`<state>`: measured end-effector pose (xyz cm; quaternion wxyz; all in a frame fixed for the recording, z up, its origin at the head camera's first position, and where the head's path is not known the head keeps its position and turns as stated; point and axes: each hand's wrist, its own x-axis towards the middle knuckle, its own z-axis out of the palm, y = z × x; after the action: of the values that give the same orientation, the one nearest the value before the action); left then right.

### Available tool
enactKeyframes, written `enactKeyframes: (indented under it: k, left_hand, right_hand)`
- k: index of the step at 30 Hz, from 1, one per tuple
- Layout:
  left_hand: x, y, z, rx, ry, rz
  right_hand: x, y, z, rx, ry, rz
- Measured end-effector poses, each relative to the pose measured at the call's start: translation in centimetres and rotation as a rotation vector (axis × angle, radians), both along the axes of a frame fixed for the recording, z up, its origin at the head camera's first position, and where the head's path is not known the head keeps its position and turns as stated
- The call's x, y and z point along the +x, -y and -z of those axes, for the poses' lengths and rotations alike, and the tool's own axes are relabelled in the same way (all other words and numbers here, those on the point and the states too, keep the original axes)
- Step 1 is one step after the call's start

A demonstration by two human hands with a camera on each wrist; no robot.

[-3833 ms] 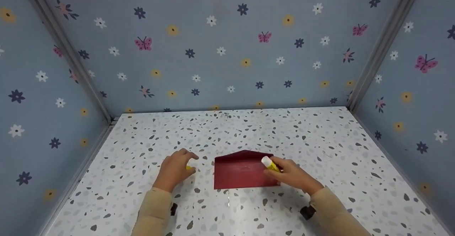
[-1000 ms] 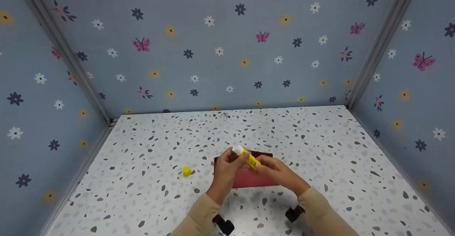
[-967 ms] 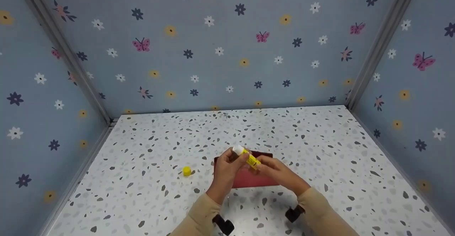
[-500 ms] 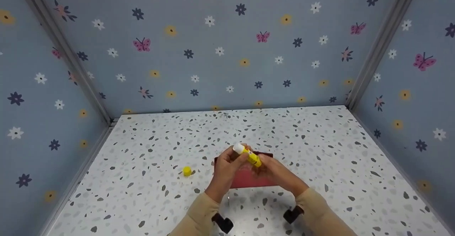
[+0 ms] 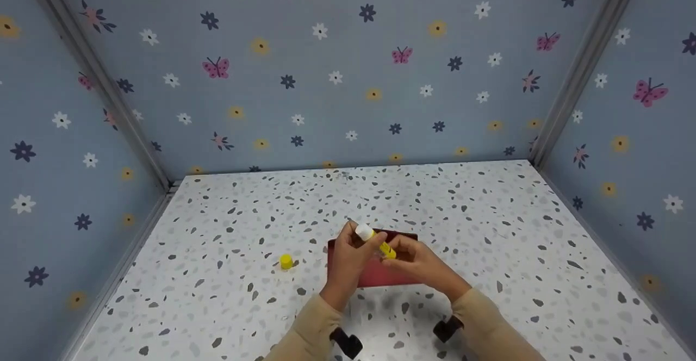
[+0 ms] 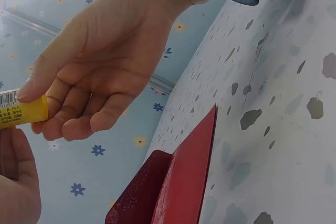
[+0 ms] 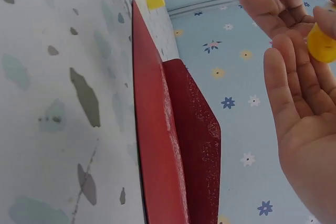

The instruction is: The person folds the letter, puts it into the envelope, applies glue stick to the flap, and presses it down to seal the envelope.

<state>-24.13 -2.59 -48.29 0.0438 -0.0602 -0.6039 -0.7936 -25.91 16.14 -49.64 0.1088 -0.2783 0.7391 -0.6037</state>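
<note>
Fingers clamped: left hand [image 5: 348, 256] and right hand [image 5: 422, 264] pinch 1 yellow-and-white cylindrical plastic glue stick [image 5: 387, 249], tilted above red rectangular paper envelope [image 5: 389, 275]. Yellow round plastic cap [image 5: 286, 262] apart, leftward, on speckled white tabletop [image 5: 217, 274].

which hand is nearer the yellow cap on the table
Left: the left hand is to the right of the yellow cap; the right hand is farther off on that same side.
</note>
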Motion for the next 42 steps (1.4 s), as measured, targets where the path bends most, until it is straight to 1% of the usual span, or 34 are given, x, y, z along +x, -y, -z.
enactKeyframes:
  k: [6, 8, 10, 13, 14, 16, 19, 23, 25, 26, 27, 31, 34, 39, 42]
  left_hand:
    - [0.0, -0.1, 0.0, -0.036, 0.034, -0.063]
    - [0.1, 0.0, -0.1, -0.038, 0.036, -0.065]
    - [0.1, 0.1, -0.1, -0.03, 0.029, -0.047]
    - [0.1, 0.4, 0.1, -0.021, -0.004, 0.007]
    - [0.1, 0.5, 0.2, -0.029, -0.017, 0.025]
    - [0.0, 0.7, 0.4, -0.046, -0.043, 0.068]
    - [-0.2, 1.2, 0.8, -0.059, -0.081, 0.153]
    - [-0.3, 1.7, 1.1, -0.025, -0.128, 0.283]
    - [-0.3, 1.9, 1.2, -0.013, -0.151, 0.314]
    - [-0.3, 1.9, 1.1, -0.015, -0.166, 0.317]
    - [-0.3, 2.0, 1.1, -0.023, -0.176, 0.313]
    - [-0.1, 2.0, 0.9, -0.055, -0.186, 0.259]
    - [0.0, 1.8, 0.8, -0.071, -0.166, 0.222]
    - [0.1, 1.3, 0.6, -0.072, -0.136, 0.171]
    - [0.1, 1.0, 0.5, -0.076, -0.123, 0.119]
  right_hand:
    - [-0.1, 0.0, 0.1, -0.009, -0.01, -0.048]
    - [0.2, 0.0, -0.3, -0.003, 0.005, -0.064]
    - [0.2, -0.1, -0.3, 0.001, 0.021, -0.091]
    - [0.2, -0.5, -0.2, 0.004, 0.054, -0.141]
    - [0.0, -0.6, 0.1, 0.006, 0.061, -0.16]
    - [-0.1, -0.9, 0.2, 0.01, 0.073, -0.199]
    - [-0.2, -1.1, 0.3, 0.017, 0.108, -0.245]
    - [0.0, -1.3, 0.2, -0.022, 0.23, -0.302]
    - [0.0, -1.3, 0.1, -0.056, 0.285, -0.317]
    - [0.0, -1.2, 0.1, -0.069, 0.306, -0.315]
    - [0.0, -1.2, 0.1, -0.079, 0.307, -0.31]
    - [-0.2, -1.0, 0.3, -0.117, 0.265, -0.247]
    - [-0.1, -0.8, 0.3, -0.121, 0.234, -0.176]
    - [0.1, -0.1, 0.3, -0.073, 0.187, -0.051]
    - [0.3, 0.2, 0.3, -0.06, 0.17, 0.011]
